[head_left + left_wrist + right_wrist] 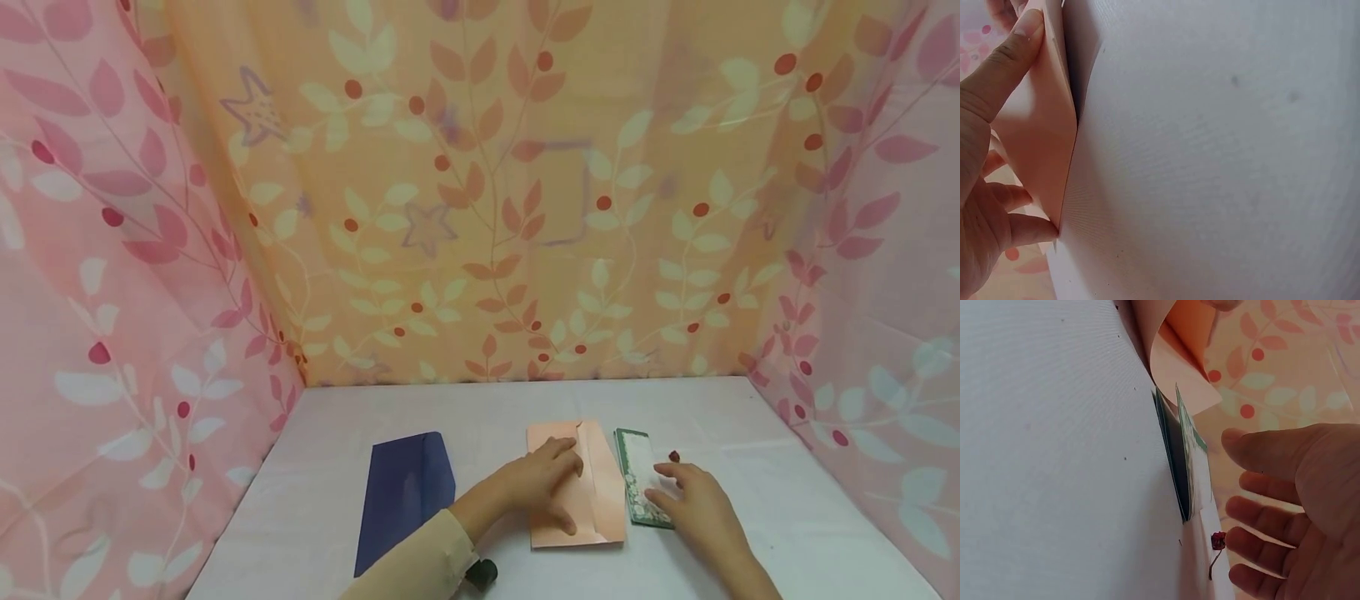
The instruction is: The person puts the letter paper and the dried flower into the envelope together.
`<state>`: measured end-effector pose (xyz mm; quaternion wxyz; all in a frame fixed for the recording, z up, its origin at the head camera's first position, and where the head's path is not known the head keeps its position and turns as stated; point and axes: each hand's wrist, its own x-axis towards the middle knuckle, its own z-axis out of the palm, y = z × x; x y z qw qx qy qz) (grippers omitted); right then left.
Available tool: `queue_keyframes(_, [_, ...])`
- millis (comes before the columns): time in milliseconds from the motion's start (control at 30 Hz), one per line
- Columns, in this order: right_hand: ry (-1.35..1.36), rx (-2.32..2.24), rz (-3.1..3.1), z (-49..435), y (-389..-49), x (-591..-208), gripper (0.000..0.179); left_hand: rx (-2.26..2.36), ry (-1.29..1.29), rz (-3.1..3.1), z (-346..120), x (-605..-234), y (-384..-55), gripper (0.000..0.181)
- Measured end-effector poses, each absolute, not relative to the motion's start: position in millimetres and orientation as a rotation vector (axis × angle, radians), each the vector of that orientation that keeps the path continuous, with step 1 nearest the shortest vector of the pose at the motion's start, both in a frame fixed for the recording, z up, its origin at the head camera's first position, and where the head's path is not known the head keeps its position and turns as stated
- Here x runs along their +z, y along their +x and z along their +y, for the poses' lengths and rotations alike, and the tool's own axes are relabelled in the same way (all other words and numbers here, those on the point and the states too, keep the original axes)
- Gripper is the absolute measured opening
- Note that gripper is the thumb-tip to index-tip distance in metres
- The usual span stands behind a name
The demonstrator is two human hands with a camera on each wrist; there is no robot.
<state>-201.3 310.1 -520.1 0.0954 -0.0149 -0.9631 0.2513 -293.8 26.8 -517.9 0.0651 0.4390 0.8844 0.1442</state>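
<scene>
My left hand lies across a peach envelope, fingers spread and bent. In the left wrist view the thumb presses the envelope's surface, while a fingertip touches its edge. To the right lies a folded card with a green floral border and a pale centre. The right wrist view shows the card's two leaves standing slightly apart, near the envelope's lifted flap. My right hand hovers at the card's right side, fingers loosely extended, with nothing held.
A dark blue envelope lies on the left of the white table, partly behind my left forearm. A small dark red dried bud with a thin stem is just past my right fingers. A black rounded object shows beneath the left sleeve.
</scene>
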Motion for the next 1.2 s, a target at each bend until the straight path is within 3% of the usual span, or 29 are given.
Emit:
queue_keyframes(500, [-0.296,0.612,-2.992,309.6,-204.5,-523.5,0.077,0.463,1.317,2.679,27.0,-519.0,-292.4,0.075])
queue_keyframes(1000, [-0.432,0.704,-2.995,305.0,-200.2,-525.2,0.065,0.496,1.266,2.64,27.4,-519.2,-291.5,0.073])
queue_keyframes(1200, [-0.469,0.824,-2.961,305.7,-200.6,-528.0,0.07,0.496,1.274,2.645,26.7,-519.1,-291.7,0.074])
